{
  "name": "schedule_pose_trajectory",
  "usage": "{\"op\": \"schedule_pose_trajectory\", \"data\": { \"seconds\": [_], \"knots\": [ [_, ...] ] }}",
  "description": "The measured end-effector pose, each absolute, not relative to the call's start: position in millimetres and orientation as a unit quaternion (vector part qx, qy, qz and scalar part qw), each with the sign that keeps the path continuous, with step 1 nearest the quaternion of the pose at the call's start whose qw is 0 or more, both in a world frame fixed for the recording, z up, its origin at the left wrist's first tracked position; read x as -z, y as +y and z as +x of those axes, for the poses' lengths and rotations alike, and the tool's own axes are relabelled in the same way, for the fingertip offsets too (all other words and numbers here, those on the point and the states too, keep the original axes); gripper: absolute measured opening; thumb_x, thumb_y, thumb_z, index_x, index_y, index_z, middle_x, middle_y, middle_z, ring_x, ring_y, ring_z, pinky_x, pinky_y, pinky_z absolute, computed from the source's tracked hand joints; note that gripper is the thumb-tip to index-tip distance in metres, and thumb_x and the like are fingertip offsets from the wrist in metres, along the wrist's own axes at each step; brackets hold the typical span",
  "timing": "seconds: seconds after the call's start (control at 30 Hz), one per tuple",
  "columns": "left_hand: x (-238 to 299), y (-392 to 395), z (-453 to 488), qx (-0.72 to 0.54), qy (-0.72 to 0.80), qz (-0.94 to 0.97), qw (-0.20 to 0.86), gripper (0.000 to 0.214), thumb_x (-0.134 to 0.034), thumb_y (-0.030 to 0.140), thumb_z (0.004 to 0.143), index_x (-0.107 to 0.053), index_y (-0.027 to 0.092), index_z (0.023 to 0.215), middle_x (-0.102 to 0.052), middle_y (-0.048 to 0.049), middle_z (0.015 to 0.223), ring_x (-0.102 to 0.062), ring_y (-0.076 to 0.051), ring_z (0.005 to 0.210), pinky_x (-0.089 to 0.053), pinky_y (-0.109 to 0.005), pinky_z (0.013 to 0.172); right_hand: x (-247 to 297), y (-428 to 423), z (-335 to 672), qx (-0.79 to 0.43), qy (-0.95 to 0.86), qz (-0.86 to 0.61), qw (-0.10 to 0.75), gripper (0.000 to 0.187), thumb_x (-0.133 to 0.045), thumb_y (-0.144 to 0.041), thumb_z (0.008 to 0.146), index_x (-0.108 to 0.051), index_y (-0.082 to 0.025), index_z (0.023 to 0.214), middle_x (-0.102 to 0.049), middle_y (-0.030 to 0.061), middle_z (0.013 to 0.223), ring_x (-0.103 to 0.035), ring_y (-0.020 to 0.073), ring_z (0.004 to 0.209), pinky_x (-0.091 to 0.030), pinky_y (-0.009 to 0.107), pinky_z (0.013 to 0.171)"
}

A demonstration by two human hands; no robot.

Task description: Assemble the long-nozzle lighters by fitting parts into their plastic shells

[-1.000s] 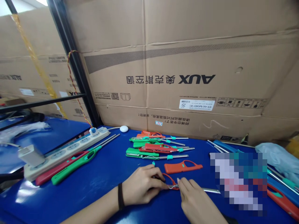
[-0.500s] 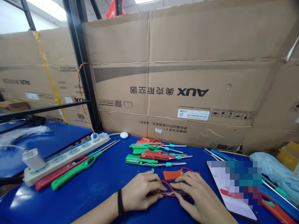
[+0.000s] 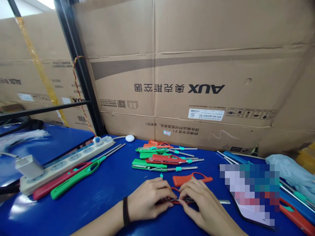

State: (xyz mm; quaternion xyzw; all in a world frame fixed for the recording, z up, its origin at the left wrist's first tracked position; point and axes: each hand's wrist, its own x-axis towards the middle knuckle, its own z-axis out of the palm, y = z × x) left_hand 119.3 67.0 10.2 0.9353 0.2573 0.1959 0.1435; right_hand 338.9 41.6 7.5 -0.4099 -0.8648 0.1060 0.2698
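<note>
Left hand (image 3: 147, 203) | right hand (image 3: 204, 206) | both grips narrow, holding red plastic lighter body (image 3: 175, 201) (curved loop handle)

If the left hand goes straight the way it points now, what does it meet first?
The left hand meets the red lighter first, seemingly touching it already; the right hand lies just beyond, depth unclear.

Orange lighter casing (image 3: 191, 179) just beyond hands (image 3: 199, 204)
</note>
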Motion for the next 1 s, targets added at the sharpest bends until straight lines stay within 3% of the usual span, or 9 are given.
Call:
{"op": "schedule_pose_trajectory", "data": {
  "seconds": [0.43, 0.73, 1.0],
  "knots": [
    [-11, 66, 120, -0.185, 0.241, 0.945, 0.119, 0.020, -0.052, 0.020, 0.093, -0.063, 0.023, 0.109, -0.064, -0.0025, 0.103, -0.059, -0.016, 0.091, -0.047, -0.025, 0.083, 21, 42, 333, 0.155, -0.900, -0.303, 0.273, 0.026, -0.039, -0.003, 0.087, -0.060, -0.017, 0.081, -0.062, 0.0027, 0.072, -0.055, 0.0187, 0.068, -0.046, 0.032, 0.069],
    [-9, 67, 119, -0.204, 0.248, 0.938, 0.133, 0.009, -0.054, 0.021, 0.092, -0.062, 0.019, 0.095, -0.064, -0.0034, 0.097, -0.059, -0.015, 0.086, -0.047, -0.022, 0.077, 15, 35, 331, 0.141, -0.899, -0.310, 0.275, 0.025, -0.043, -0.004, 0.086, -0.061, -0.019, 0.077, -0.065, 0.0016, 0.071, -0.058, 0.0185, 0.068, -0.046, 0.031, 0.070],
    [-8, 68, 119, -0.206, 0.250, 0.935, 0.143, 0.004, -0.056, 0.020, 0.091, -0.059, 0.017, 0.090, -0.064, -0.0038, 0.095, -0.060, -0.015, 0.085, -0.047, -0.021, 0.075, 3, 36, 339, 0.060, -0.894, -0.342, 0.284, 0.017, -0.051, -0.008, 0.085, -0.063, -0.020, 0.083, -0.064, 0.0018, 0.077, -0.057, 0.0192, 0.072, -0.047, 0.033, 0.070]
  ]
}}
